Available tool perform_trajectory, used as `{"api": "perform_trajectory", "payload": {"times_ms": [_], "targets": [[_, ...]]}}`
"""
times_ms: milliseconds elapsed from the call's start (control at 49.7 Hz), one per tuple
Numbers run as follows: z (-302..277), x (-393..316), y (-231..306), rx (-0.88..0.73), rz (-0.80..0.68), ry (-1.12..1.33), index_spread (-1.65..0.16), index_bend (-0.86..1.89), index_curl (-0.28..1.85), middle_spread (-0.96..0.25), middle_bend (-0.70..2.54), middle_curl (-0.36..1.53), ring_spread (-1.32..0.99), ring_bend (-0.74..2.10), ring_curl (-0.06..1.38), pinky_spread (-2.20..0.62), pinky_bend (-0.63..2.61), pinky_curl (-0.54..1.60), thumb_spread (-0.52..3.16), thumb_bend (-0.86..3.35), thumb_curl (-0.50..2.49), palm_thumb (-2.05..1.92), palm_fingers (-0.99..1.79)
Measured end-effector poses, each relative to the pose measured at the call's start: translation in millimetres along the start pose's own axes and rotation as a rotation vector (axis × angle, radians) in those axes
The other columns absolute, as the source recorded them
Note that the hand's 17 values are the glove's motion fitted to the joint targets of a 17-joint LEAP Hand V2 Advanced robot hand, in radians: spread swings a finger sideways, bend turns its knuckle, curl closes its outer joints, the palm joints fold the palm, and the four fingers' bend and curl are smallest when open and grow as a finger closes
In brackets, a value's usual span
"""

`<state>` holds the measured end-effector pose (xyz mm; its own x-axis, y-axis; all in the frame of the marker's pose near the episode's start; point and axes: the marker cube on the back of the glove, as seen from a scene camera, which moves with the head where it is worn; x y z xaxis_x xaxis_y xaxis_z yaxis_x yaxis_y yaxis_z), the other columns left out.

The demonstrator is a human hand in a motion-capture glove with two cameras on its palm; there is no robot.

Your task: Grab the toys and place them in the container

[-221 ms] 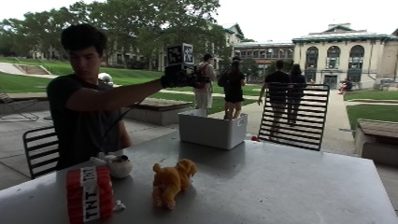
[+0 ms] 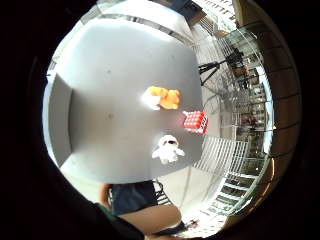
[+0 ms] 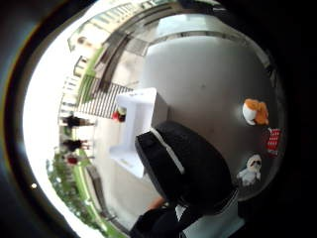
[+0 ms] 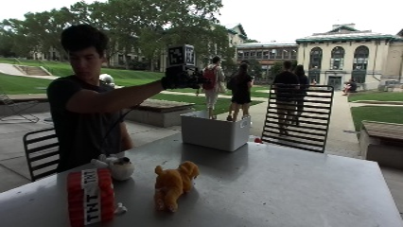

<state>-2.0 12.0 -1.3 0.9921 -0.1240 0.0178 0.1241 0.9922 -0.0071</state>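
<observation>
Three toys remain on the table, lower left: orange dog, TNT block, white plush. Container mid-frame. Gloved right hand raised on an outstretched arm above it; fingers curled, contents indiscernible.

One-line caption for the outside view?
Gloved right hand raised above the white container; three toys remain on the table.

Orange dog, red TNT block, white container.
</observation>
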Motion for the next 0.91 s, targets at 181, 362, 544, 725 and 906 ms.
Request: {"api": "perform_trajectory", "payload": {"times_ms": [181, 362, 544, 725, 906], "targets": [[-2.8, 24.1, 17.3, 0.007, 0.091, 0.057, -0.23, 0.19, 0.21, -0.07, 0.20, 0.19, -0.22, 0.18, 0.08, -0.06, 0.47, 0.22, 1.09, -0.07, 0.05, -0.10, 0.00], [0.8, 83.1, 56.7, -0.004, 0.104, 0.068, -0.23, 0.19, 0.26, -0.04, 0.19, 0.23, -0.21, 0.18, 0.11, -0.03, 0.52, 0.26, 1.06, -0.08, 0.07, -0.11, -0.02], [25.0, 160.5, 92.9, -0.007, 0.143, 0.081, -0.23, 0.17, 0.29, -0.02, 0.18, 0.26, -0.19, 0.18, 0.13, -0.01, 0.57, 0.29, 1.02, -0.09, 0.10, -0.12, -0.04], [88.1, 208.5, 149.8, -0.103, 0.180, 0.042, -0.24, 0.15, 0.30, -0.02, 0.18, 0.28, -0.19, 0.18, 0.15, 0.02, 0.64, 0.32, 0.99, -0.09, 0.11, -0.12, -0.07], [150.0, 231.4, 185.1, -0.167, 0.229, 0.000, -0.26, 0.10, 0.27, -0.03, 0.19, 0.30, -0.17, 0.18, 0.17, 0.03, 0.71, 0.35, 0.99, -0.09, 0.12, -0.12, -0.11]]}}
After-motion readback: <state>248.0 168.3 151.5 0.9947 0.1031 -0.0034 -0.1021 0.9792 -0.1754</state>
